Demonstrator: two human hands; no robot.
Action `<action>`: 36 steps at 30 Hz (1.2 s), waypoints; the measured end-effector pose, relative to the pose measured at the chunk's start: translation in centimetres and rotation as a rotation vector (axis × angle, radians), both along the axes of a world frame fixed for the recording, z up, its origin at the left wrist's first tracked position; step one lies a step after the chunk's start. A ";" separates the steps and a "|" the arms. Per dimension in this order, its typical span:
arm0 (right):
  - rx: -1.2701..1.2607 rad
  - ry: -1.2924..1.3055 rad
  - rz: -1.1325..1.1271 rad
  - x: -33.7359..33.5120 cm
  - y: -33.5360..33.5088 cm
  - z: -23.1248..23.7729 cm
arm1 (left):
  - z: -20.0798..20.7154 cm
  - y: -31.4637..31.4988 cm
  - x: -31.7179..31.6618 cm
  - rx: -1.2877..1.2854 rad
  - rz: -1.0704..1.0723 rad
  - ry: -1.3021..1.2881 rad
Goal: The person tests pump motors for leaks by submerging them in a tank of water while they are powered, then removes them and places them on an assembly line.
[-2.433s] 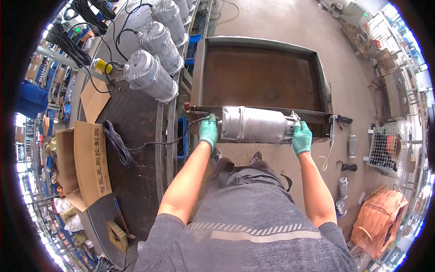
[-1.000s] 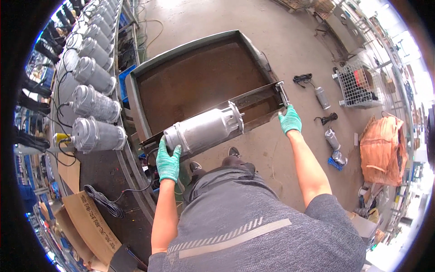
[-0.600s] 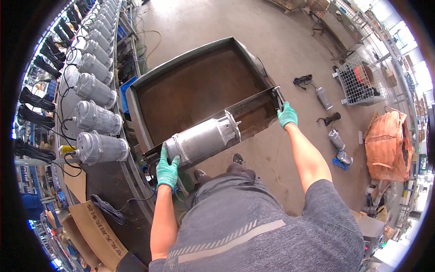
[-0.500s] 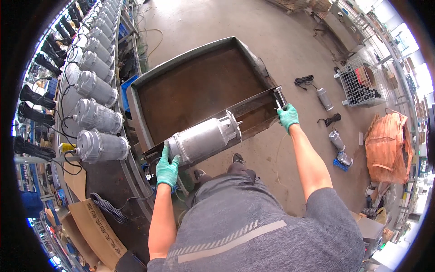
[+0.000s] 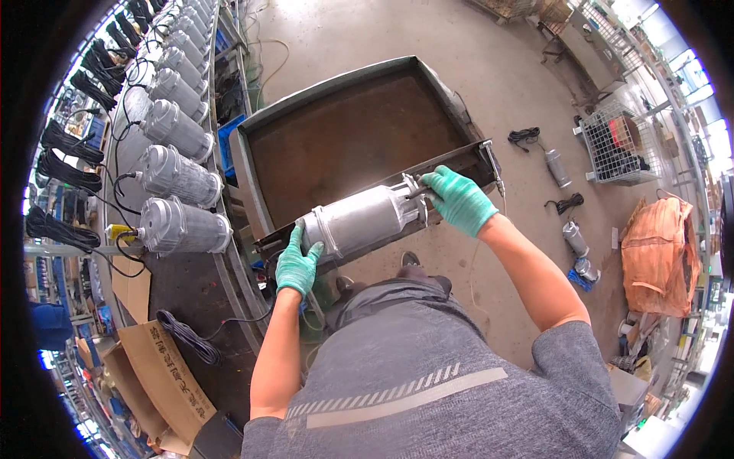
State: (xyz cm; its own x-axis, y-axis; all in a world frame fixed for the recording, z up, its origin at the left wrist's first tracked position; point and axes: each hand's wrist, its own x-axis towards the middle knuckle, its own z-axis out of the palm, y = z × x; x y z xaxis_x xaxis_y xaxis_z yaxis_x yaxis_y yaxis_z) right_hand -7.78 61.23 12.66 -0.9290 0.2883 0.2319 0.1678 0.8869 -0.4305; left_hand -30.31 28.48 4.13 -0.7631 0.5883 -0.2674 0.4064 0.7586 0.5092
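A silver cylindrical pump motor (image 5: 358, 222) lies on its side across the front edge of a large metal tray tank (image 5: 251, 164), its shaft end to the right. My left hand (image 5: 297, 268), in a green glove, grips its left end, thumb and fingers apart against the housing. At the flanged right end, my right hand (image 5: 461, 200), gloved too, is closed around something dark by the shaft; the fingers hide most of it. A slim metal fitting (image 5: 493, 164) is mounted at the tank's right corner.
Similar motors (image 5: 183, 226) with black cable coils (image 5: 65, 229) line the bench at left. An open cardboard box (image 5: 164, 375) sits lower left. Motors (image 5: 556, 168) with cables lie on the floor at right, near a wire basket (image 5: 619, 145) and an orange sack (image 5: 659, 256).
My right hand has left the fitting at the tank's corner and moved left to the motor's shaft end. My left hand stays on the motor's left end. The whole view has shifted slightly.
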 end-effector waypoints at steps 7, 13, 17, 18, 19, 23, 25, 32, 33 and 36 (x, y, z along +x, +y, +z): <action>0.205 -0.172 0.115 -2.0 -1.0 0.1 | 1.1 0.0 0.2 -0.010 0.009 -0.025; 0.308 -0.286 0.259 -3.1 -1.2 1.3 | 2.4 0.5 0.3 -0.085 0.014 -0.034; 0.247 -0.481 0.155 -4.0 -1.0 1.4 | 2.3 0.3 0.1 -0.062 0.000 -0.026; 0.297 -0.466 0.149 -4.3 -1.0 1.3 | 2.2 0.3 0.0 -0.065 -0.004 -0.025; 0.300 -0.466 0.149 -4.4 -1.2 1.3 | 2.2 0.3 0.0 -0.067 -0.008 -0.023; 0.366 -0.506 0.032 -5.2 -1.7 1.7 | 2.9 0.5 0.2 -0.087 -0.010 -0.022; 0.404 -0.521 0.006 -5.4 -2.0 2.0 | 3.1 0.6 0.3 -0.092 -0.009 -0.027; 0.282 -0.635 -0.128 -5.3 -3.6 4.2 | 3.0 0.7 0.4 -0.072 -0.023 -0.035; 0.250 -0.559 -0.163 -4.9 -3.6 3.9 | 2.8 0.6 0.4 -0.066 -0.040 -0.034; 0.182 -0.669 -0.098 -5.6 -3.0 3.3 | 2.2 0.4 0.2 -0.079 -0.005 -0.027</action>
